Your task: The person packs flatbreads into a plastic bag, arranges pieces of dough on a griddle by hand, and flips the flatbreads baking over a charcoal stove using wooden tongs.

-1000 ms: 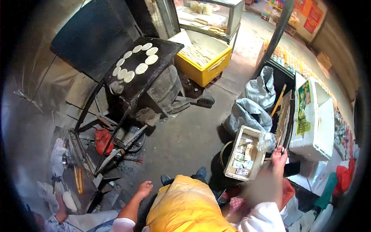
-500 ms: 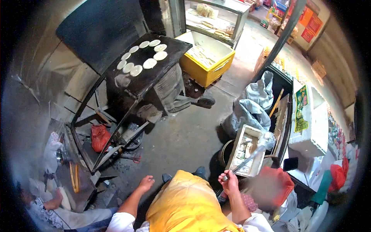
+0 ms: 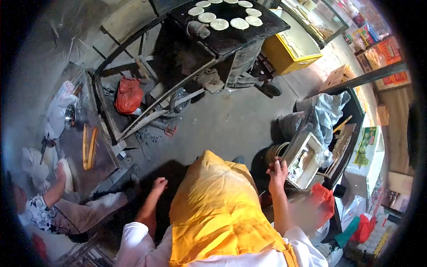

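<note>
My left hand (image 3: 159,183) hangs beside the yellow apron (image 3: 213,196), its fingers curled in and nothing visible in them. At the near left side of a white foam box (image 3: 315,174) is my right hand (image 3: 276,172), thumb and fingers pressed together; anything between them is too small to make out. Banknotes (image 3: 304,161) lie in the box. A clear plastic bag (image 3: 327,158) sits by its right edge, and grey sacks (image 3: 322,111) stand behind it.
Flat dough rounds (image 3: 239,23) lie on a black griddle table (image 3: 222,42) ahead. Beyond stands a yellow bin (image 3: 289,55). At left, a co-worker's hand (image 3: 61,171) touches pale dough (image 3: 67,177) on a board with wooden sticks (image 3: 89,149). A red bag (image 3: 129,95) hangs nearby.
My right hand has come back from the box's right side to its left side, and its fingers have closed. The view has turned, so the griddle appears higher and farther right. My left hand stays curled.
</note>
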The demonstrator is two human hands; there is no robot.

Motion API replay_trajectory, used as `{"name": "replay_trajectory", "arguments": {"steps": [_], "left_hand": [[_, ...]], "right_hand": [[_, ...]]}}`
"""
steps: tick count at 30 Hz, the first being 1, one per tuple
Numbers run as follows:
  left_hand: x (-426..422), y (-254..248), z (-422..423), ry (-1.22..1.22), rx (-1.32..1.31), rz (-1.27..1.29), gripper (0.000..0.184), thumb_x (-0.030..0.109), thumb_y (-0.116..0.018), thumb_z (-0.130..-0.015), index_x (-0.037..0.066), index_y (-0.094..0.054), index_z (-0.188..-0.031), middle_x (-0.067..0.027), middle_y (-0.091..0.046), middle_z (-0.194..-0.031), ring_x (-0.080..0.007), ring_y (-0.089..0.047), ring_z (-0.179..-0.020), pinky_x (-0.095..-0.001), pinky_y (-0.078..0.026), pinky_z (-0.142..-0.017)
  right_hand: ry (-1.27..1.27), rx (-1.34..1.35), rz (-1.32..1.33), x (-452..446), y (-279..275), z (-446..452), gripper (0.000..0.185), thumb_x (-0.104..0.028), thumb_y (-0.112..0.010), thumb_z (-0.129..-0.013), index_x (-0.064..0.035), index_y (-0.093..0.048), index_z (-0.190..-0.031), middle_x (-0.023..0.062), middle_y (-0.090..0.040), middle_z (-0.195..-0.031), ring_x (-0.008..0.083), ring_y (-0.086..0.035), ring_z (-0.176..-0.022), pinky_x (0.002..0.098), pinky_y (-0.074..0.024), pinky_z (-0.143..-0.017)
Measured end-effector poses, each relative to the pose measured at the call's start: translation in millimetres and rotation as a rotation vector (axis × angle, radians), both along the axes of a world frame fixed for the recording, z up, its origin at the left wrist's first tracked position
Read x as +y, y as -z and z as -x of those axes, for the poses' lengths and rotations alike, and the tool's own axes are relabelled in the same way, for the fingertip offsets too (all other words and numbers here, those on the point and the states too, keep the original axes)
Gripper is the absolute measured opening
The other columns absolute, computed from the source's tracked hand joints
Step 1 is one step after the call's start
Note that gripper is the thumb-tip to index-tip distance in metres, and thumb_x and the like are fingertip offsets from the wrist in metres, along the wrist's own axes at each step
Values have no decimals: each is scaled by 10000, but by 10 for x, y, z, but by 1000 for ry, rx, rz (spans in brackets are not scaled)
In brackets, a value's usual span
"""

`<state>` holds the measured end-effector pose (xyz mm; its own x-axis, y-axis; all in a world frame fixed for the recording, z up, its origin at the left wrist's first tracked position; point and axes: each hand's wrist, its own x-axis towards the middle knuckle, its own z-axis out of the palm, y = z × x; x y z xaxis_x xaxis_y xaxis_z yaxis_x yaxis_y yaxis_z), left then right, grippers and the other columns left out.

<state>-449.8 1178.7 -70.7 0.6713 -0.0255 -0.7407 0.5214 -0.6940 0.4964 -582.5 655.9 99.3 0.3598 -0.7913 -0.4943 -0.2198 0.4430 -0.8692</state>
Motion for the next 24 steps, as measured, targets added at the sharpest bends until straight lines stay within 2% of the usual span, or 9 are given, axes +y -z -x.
{"name": "replay_trajectory", "arguments": {"steps": [4,7,10,12,13,15,16,21,24], "left_hand": [[40,-21,-26,-51,-19,-82,261,286,-640,-901,26,-648,-874,-59,-622,-689,-178,-593,-579,-351,-456,-536],[-199,84,-227,-64,-96,2,422,381,-610,-912,28,-600,-682,-56,-582,-588,-173,-585,-574,-364,-444,-546],[-888,66,-619,-80,-246,19,471,432,-576,-925,34,-593,-674,-54,-576,-598,-167,-563,-575,-376,-451,-569],[-1251,248,-921,-59,-396,149,412,411,-584,-937,47,-597,-743,-36,-578,-651,-159,-540,-576,-371,-460,-583],[-1641,-14,-1114,-60,-464,172,366,392,-594,-939,56,-608,-794,-24,-581,-680,-146,-536,-576,-352,-467,-582],[-2084,-154,-1449,-299,-97,421,273,338,-618,-940,67,-613,-910,-5,-595,-742,-109,-551,-602,-289,-477,-582],[-2303,-276,-1604,-261,-126,491,222,281,-622,-946,63,-613,-989,7,-591,-781,-81,-550,-621,-240,-476,-581],[-3178,-938,-2445,-85,-224,534,213,217,-571,-978,37,-593,-1091,-26,-572,-862,-100,-546,-659,-248,-481,-610],[-3418,-1010,-2896,-74,-260,608,189,180,-561,-979,26,-600,-1081,-22,-574,-851,-97,-552,-686,-258,-494,-641]], "right_hand": [[-283,-59,50,31,-101,-271,140,-103,-474,-940,-46,-591,-991,-12,-535,-745,90,-507,-628,242,-416,-535],[-452,-14,-69,-19,-88,-505,128,-93,-476,-928,-62,-593,-970,-42,-473,-685,57,-425,-567,228,-352,-502],[-506,-17,-40,-173,63,-817,148,-81,-461,-928,-43,-597,-972,-47,-452,-667,49,-398,-555,228,-335,-497],[-558,19,43,-374,187,-1056,143,-123,-481,-972,-42,-598,-979,-48,-432,-649,46,-400,-534,213,-323,-463],[-565,3,46,-483,170,-1232,143,-123,-481,-972,-42,-598,-979,-48,-432,-649,46,-400,-534,213,-323,-463],[-610,109,105,-675,96,-1569,232,-241,-509,-1006,-28,-601,-996,-56,-424,-629,46,-390,-513,216,-324,-457],[-652,77,163,-802,131,-1716,369,-359,-488,-1020,-11,-611,-1024,-61,-410,-610,48,-375,-485,222,-322,-446],[-641,-65,-4,-1263,47,-2535,402,-343,-423,-1041,11,-610,-1076,-83,-357,-594,40,-329,-485,229,-287,-449],[-605,-21,173,-1469,15,-2976,456,-394,-418,-1035,6,-633,-1072,-47,-405,-596,67,-362,-468,240,-317,-438]]}}
